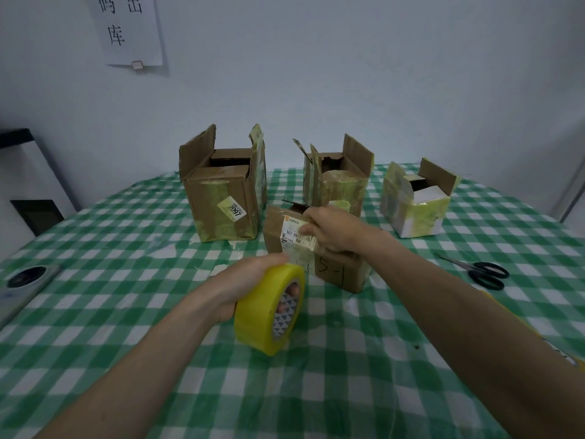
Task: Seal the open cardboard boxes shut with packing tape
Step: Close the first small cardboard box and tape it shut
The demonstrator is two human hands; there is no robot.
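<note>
Altogether four boxes (311,245), one tape roll (269,310).

1. We see a green-and-white checked cloth (126,312) covering the table.
2. Black-handled scissors (481,270) lie on it at the right, blades pointing far left.
3. A phone (22,283) lies at the left edge, camera side up.
4. On the far wall (348,74) at the left hangs a paper sign (129,26) with printed characters.
5. A white and black appliance (28,182) stands left of the table.
</note>
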